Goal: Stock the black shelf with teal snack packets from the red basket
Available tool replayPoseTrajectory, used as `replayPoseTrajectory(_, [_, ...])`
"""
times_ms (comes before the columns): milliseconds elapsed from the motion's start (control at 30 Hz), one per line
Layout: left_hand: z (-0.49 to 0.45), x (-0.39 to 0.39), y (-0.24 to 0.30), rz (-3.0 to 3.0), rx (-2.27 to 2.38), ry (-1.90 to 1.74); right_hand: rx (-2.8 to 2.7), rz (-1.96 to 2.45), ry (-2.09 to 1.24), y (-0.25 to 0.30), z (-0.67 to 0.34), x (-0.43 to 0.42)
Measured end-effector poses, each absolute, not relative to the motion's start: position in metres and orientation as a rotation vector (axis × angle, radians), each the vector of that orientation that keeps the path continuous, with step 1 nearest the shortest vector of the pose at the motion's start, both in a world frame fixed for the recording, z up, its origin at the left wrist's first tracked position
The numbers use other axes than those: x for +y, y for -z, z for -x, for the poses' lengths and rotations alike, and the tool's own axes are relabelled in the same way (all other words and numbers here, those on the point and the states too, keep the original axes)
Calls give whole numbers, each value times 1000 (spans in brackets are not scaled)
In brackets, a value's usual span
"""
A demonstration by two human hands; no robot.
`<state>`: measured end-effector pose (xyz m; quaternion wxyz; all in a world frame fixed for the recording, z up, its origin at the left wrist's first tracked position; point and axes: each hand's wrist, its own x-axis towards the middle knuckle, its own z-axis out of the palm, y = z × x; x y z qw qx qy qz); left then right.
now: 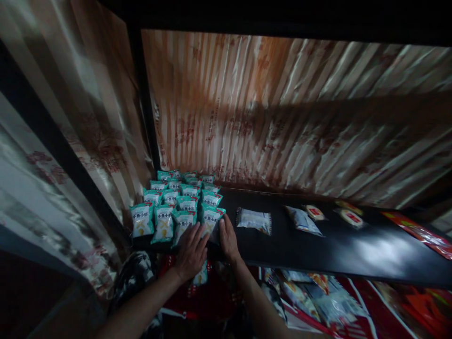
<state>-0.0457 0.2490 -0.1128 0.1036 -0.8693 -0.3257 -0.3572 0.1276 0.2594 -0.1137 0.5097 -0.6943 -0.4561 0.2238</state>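
Small teal-and-white snack bags [164,223] stand in close rows at the left end of a black shelf [275,249]. My left hand [192,252] lies with stretched fingers against the lower front of the front-row bags, partly covering them. At the right end of that row, my right hand [229,238] is upright beside the last snack bag [212,219], its fingers extended along the bag's edge. Neither hand is wrapped around a bag. Another teal bag [201,275] shows below the shelf edge, partly hidden by my left hand.
Right of the rows lie a white packet [254,220], another pale packet [304,221], small round packs [351,218] and a long red package [420,233]. Beneath the shelf is a red bag [358,301] with assorted packets. Pleated curtains [212,108] hang behind and left; a dark post [144,103] stands at the corner.
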Motion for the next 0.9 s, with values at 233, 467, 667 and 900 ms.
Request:
replayPoseTrajectory(233, [42,264,107,2572,-901,1076,-1170,1595,-545,117,-111,268])
replayPoseTrajectory(467, [41,265,117,2524,-973,1161,-1102,1609,-567,121,-112,271])
replayPoseTrajectory(667, [34,259,118,2578,-1007,1248,-1008,1618,-649,113,-122,287])
replayPoseTrajectory(900, [26,263,121,2666,-1021,1243,-1101,1606,-614,117,-109,297])
